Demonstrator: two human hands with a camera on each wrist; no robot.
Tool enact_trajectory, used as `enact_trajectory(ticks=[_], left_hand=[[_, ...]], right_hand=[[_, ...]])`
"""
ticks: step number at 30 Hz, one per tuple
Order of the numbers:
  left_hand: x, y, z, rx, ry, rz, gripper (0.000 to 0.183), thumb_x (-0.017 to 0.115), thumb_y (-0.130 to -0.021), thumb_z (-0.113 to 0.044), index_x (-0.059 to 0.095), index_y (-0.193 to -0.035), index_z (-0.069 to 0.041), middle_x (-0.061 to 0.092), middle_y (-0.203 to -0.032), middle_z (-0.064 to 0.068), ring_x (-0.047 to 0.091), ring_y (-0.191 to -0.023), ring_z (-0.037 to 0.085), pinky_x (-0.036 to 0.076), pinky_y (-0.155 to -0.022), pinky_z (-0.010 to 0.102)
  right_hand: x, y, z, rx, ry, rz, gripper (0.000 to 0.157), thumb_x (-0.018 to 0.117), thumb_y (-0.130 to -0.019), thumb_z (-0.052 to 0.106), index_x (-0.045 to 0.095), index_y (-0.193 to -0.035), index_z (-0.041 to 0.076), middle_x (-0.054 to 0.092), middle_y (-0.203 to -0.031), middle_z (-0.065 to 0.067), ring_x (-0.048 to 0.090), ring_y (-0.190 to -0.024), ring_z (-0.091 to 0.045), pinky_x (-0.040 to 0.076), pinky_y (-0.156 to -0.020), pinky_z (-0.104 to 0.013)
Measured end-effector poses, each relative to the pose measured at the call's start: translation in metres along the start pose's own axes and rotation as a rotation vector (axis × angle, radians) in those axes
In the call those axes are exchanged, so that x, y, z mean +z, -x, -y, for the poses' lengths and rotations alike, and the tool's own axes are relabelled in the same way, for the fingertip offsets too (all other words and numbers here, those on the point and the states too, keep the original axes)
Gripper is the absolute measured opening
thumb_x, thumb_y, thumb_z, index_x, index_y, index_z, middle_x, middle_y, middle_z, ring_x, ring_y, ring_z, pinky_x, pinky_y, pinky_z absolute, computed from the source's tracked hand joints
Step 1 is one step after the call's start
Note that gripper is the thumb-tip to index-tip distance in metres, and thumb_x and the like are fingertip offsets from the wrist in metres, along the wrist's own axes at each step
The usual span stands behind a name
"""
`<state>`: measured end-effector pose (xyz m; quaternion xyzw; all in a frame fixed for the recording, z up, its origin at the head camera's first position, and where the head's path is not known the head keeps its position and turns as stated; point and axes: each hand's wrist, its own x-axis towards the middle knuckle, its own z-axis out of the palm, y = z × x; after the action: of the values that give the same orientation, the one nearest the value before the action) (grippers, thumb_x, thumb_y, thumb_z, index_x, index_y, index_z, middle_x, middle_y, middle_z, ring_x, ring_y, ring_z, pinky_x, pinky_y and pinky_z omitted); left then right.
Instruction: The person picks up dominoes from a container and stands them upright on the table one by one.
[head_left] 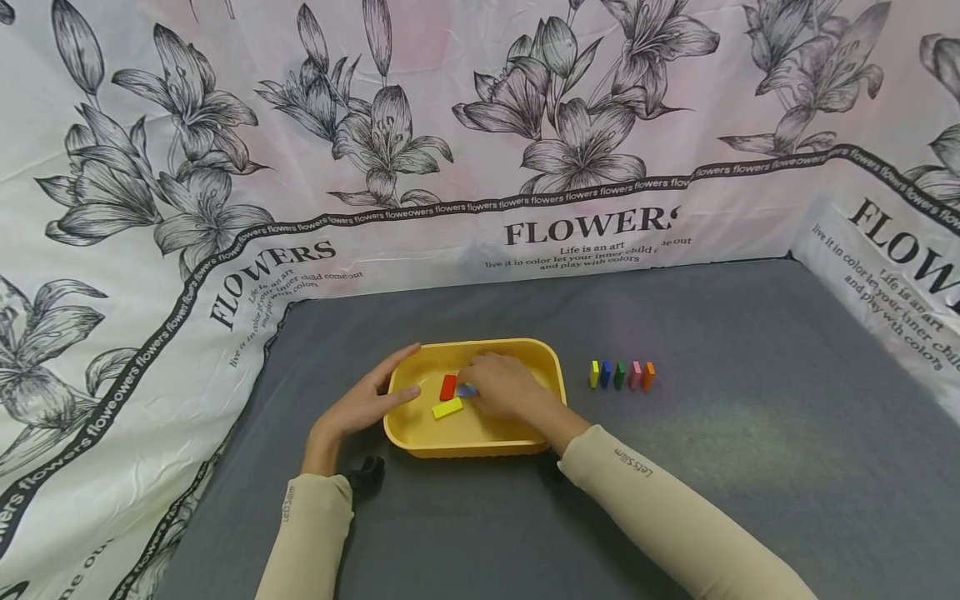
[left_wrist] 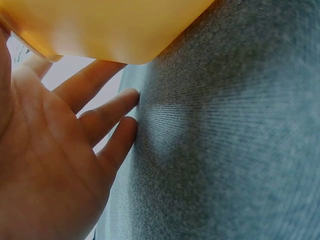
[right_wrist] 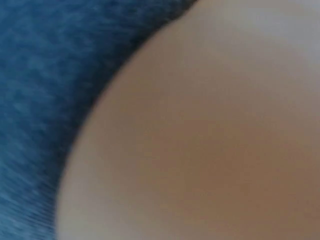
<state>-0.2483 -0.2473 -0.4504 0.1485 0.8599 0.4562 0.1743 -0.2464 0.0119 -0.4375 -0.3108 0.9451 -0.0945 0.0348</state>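
A grey table (head_left: 720,500) held a yellow tray (head_left: 465,450). The left hand (head_left: 366,402) was spread at its left rim; the right hand (head_left: 504,385) was inside, hold impossible to tell, beside three blocks (head_left: 447,407). Five upright blocks (head_left: 619,376) stood rightward.

White flower-printed cloth (head_left: 465,158) stands behind and beside a gray fabric surface (head_left: 735,467).

Soft light leaves a pale patch on the grey table (head_left: 731,454); the right wrist view is blurred.
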Motion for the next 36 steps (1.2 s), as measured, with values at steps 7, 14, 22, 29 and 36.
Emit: enact_trajectory(ticks=[7, 14, 22, 29, 36], left_hand=[[0.000, 0.000, 0.002, 0.037, 0.017, 0.009, 0.069, 0.064, -0.100, -0.034, 0.028, -0.159, -0.042, 0.025, -0.169, -0.002, 0.039, -0.148, 0.033, 0.037, -0.119, 0.059], [0.000, 0.000, 0.004, 0.056, 0.021, 0.008, 0.068, 0.064, -0.101, -0.033, 0.028, -0.158, -0.044, 0.025, -0.168, -0.002, 0.041, -0.146, 0.033, 0.038, -0.118, 0.058], [-0.001, 0.000, 0.004, 0.059, 0.013, 0.009, 0.069, 0.064, -0.101, -0.032, 0.028, -0.159, -0.041, 0.024, -0.169, -0.001, 0.038, -0.148, 0.033, 0.036, -0.119, 0.059], [0.000, 0.001, 0.003, 0.053, 0.005, 0.007, 0.070, 0.064, -0.100, -0.033, 0.028, -0.160, -0.040, 0.024, -0.169, 0.000, 0.038, -0.148, 0.034, 0.035, -0.120, 0.059], [-0.001, 0.001, 0.001, 0.043, 0.013, 0.002, 0.070, 0.065, -0.100, -0.031, 0.028, -0.159, -0.040, 0.025, -0.169, -0.001, 0.038, -0.148, 0.033, 0.034, -0.120, 0.059]], right_hand=[[-0.007, 0.002, 0.003, 0.016, 0.032, 0.058, 0.015, 0.065, -0.100, 0.022, 0.076, -0.111, 0.025, 0.069, -0.104, 0.003, 0.060, -0.097, -0.020, 0.054, -0.091, -0.037], [-0.013, 0.003, 0.003, 0.027, 0.057, 0.089, 0.010, 0.069, -0.096, 0.016, 0.076, -0.096, 0.023, 0.069, -0.093, 0.007, 0.057, -0.081, -0.014, 0.053, -0.076, -0.032], [-0.015, 0.006, -0.002, 0.024, 0.043, 0.093, 0.015, 0.070, -0.093, 0.014, 0.078, -0.102, 0.023, 0.073, -0.098, 0.008, 0.057, -0.080, -0.013, 0.053, -0.074, -0.031], [-0.014, 0.011, -0.010, -0.005, 0.014, 0.050, 0.013, 0.072, -0.093, 0.018, 0.077, -0.104, 0.023, 0.073, -0.097, 0.007, 0.058, -0.079, -0.013, 0.053, -0.073, -0.031], [-0.017, 0.015, -0.017, -0.033, -0.007, 0.008, 0.012, 0.070, -0.093, 0.020, 0.073, -0.104, 0.021, 0.071, -0.095, 0.005, 0.058, -0.078, -0.013, 0.054, -0.075, -0.032]])
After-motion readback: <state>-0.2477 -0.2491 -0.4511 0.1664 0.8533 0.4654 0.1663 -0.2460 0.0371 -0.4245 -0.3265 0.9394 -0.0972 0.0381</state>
